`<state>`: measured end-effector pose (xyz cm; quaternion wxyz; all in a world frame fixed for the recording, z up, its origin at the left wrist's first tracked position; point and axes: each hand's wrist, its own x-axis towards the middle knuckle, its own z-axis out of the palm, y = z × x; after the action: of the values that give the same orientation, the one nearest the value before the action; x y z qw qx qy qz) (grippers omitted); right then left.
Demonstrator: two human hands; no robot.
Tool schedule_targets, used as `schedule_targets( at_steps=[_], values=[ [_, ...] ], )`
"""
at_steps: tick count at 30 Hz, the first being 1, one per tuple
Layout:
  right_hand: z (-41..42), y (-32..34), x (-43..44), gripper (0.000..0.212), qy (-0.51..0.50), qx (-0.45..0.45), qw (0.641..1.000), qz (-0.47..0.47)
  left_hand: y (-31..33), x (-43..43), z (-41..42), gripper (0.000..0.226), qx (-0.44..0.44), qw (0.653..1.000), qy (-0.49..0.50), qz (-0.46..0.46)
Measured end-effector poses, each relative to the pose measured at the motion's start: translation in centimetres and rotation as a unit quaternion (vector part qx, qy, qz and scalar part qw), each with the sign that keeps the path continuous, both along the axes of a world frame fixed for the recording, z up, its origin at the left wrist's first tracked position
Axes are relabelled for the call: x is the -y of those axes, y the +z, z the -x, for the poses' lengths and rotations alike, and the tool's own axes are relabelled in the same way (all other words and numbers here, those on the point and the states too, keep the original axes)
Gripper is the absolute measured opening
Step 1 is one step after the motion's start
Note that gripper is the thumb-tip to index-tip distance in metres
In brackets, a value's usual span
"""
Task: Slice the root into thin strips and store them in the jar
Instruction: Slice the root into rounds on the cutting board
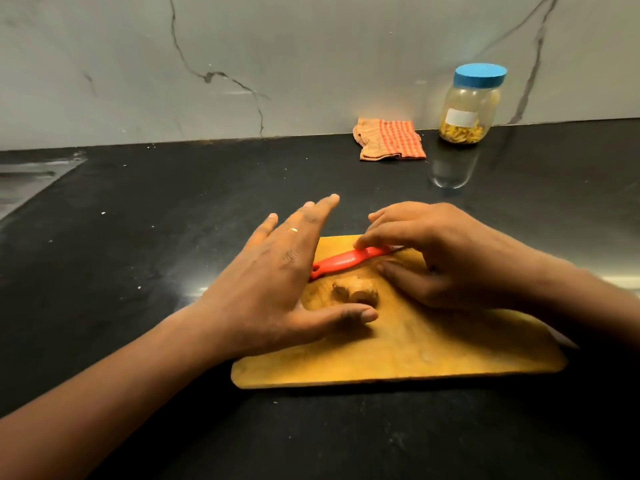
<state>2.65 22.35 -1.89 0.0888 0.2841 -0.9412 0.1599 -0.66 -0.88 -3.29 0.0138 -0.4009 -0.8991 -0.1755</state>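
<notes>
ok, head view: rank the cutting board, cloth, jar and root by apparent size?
1. cutting board, by far.
2. jar and cloth, about alike; both sit far back, so not ranked.
3. root, smallest as seen, though nearer the camera.

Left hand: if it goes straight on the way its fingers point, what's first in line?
Likely the orange checked cloth at the back of the black countertop. The left hand points far-right across bare surface, clear of the right hand. Its height is unclear, so it might pass over.
</notes>
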Motion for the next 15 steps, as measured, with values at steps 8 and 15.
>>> schedule_targets(
  at_steps=[8,15],
  values=[
    [-0.1,0.1,-0.3,0.032,-0.056,-0.015,0.997,-0.044,0.2,-0.1,-0.7,0.091,-0.038,0.996,0.006,-0.077],
    [-0.3,1.9,-1.4,0.021,-0.128,-0.118,0.985,-0.008,0.3,0.6,-0.3,0.056,-0.035,0.995,-0.023,-0.088]
  ],
)
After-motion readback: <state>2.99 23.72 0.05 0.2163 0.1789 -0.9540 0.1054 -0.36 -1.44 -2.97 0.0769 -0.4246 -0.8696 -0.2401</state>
